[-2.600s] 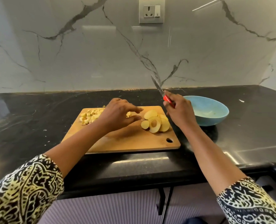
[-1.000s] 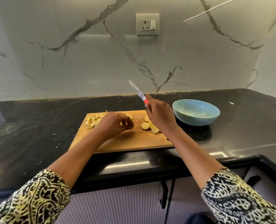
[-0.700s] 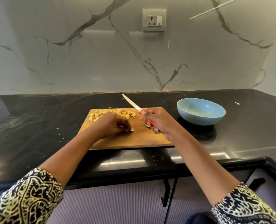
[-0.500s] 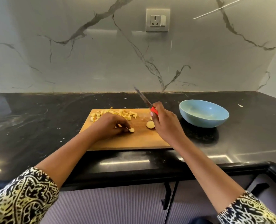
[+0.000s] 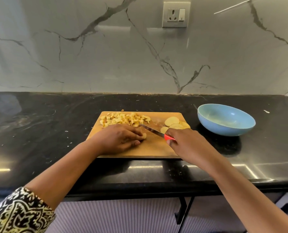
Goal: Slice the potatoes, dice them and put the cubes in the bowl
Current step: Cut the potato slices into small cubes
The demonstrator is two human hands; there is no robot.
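Right hand (image 5: 188, 145) grip: red-handled knife (image 5: 154, 131); left hand (image 5: 118, 140) pinches pale potato piece (image 5: 144, 135).

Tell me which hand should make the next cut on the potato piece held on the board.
Right. The right hand grips the knife, its blade angled across the cutting board beside the potato piece that the left hand holds down.

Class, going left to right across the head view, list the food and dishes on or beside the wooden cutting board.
Heap of small yellow potato cubes → round pale potato slices → shallow light-blue bowl. The left hand, holding a potato piece, and the right hand, gripping the red-handled knife, overlap these, so they are omitted.
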